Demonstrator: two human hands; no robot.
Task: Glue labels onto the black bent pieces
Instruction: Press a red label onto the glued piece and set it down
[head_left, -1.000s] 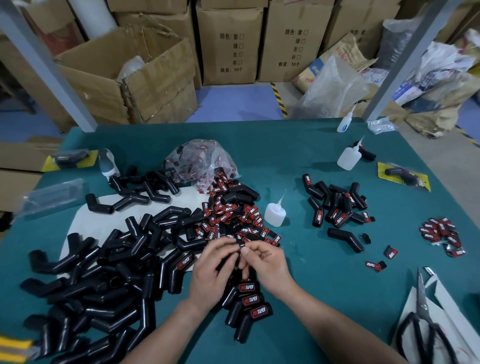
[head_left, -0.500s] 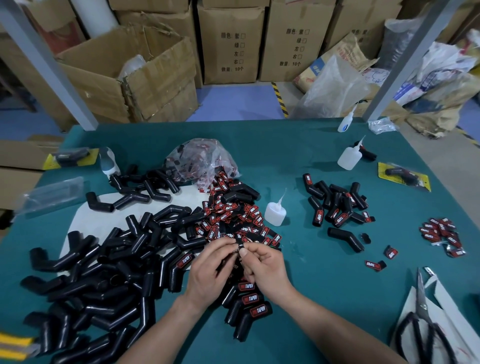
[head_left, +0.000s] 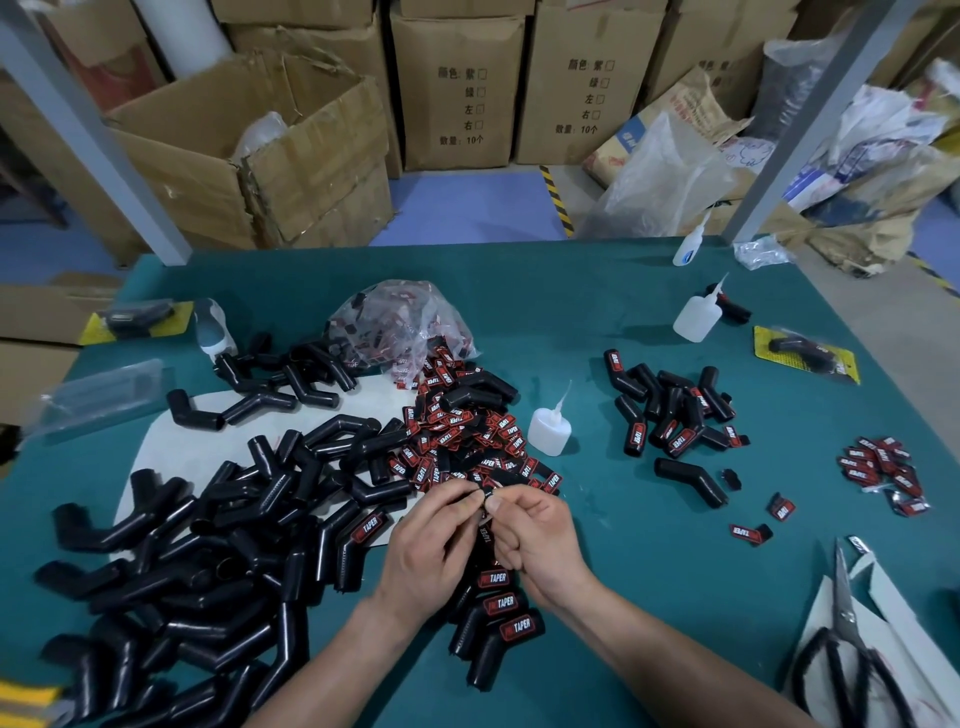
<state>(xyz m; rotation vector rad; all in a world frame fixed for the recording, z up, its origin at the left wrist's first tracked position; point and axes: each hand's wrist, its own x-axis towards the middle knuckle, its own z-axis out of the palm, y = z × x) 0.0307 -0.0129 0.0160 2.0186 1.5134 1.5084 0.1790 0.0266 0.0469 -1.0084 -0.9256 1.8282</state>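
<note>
- Close together over the near middle of the green table (head_left: 597, 312): left hand (head_left: 431, 540) and right hand (head_left: 543, 538), fingers curled, both pinching one small label (head_left: 487, 500) at the fingertips.
- Directly beneath the hands and wrists: a row of labelled bent pieces (head_left: 511, 610), partly hidden by them.
- Just beyond the fingertips: a loose heap of red-and-black labels (head_left: 467, 436), spilling from a clear bag (head_left: 400, 322) farther off.
- Left of the hands: a large pile of bare black bent pieces (head_left: 208, 551), close beside the left forearm.
- Right of the heap, upright: a white glue bottle (head_left: 549, 428); farther right, a smaller cluster of labelled pieces (head_left: 670, 415).
- Near right corner: scissors (head_left: 847, 618) on white paper.
</note>
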